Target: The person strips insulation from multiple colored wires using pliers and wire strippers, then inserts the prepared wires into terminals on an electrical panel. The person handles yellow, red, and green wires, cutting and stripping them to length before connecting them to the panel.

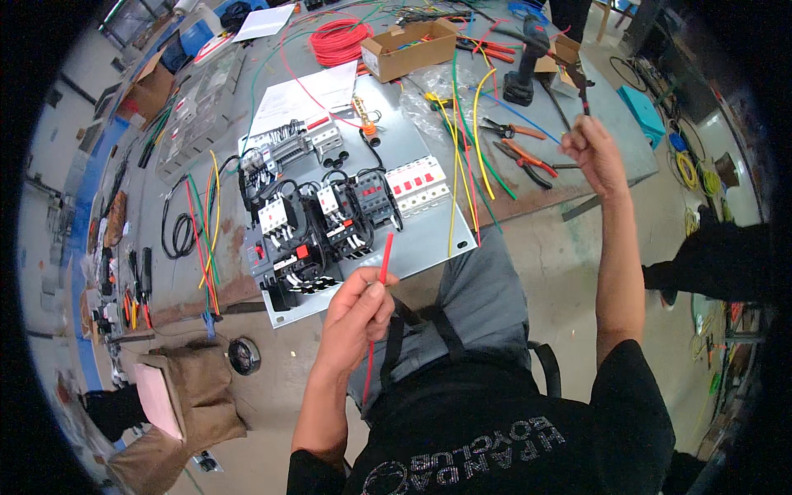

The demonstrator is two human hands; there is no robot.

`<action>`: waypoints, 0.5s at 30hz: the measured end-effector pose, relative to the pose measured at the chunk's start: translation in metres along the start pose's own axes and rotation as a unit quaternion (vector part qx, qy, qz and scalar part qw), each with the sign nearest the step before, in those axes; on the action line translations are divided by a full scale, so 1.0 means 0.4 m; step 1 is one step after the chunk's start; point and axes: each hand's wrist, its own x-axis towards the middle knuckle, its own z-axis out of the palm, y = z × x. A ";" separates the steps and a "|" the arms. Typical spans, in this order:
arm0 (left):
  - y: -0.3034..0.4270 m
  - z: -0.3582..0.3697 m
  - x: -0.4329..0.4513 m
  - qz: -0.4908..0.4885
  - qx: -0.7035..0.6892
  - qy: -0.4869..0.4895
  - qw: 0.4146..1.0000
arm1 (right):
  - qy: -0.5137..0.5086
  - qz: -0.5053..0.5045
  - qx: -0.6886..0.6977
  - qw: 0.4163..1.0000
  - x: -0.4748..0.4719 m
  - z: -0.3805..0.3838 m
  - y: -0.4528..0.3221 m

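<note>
My left hand (362, 309) pinches a short red wire (387, 257) between thumb and fingers, its tail hanging below the fist. Beyond it lies a metal mounting plate (427, 247), overhanging the table's near edge. Contactors (374, 197), a red-switched circuit breaker (416, 182) and a terminal block row (288, 151) are mounted on the plate, joined by black wires. Off to the right, my right hand (591, 151) is raised with curled fingers. A dark hand tool (578, 80) meets its top; whether I grip it is unclear. One end of a blue wire (526, 117) lies near those fingers.
Orange-handled pliers (526, 164), wire cutters (513, 129) and a cordless drill (523, 68) occupy the right side. Cut wires (476, 136) overhang the near edge. Farther back are a cardboard box (408, 49) and a red wire coil (340, 40). A chair (192, 396) stands left.
</note>
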 end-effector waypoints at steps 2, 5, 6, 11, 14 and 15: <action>0.005 0.006 0.008 0.002 0.026 0.012 1.000 | -0.042 0.007 -0.004 0.999 -0.011 0.051 0.032; 0.010 0.017 0.022 -0.005 0.059 0.014 0.998 | -0.028 0.073 0.022 0.997 0.015 0.108 0.075; 0.009 0.020 0.023 -0.007 0.061 0.014 0.998 | -0.022 0.081 0.017 0.996 0.036 0.101 0.098; -0.014 0.022 0.024 -0.009 0.046 0.022 0.999 | 0.031 0.084 -0.005 0.996 0.065 0.062 0.148; -0.027 0.004 0.028 0.003 0.021 0.006 1.000 | 0.014 -0.006 -0.042 0.999 0.044 0.050 0.106; -0.026 -0.003 0.027 -0.002 0.013 -0.009 1.000 | 0.012 -0.038 -0.060 0.997 0.019 0.067 0.074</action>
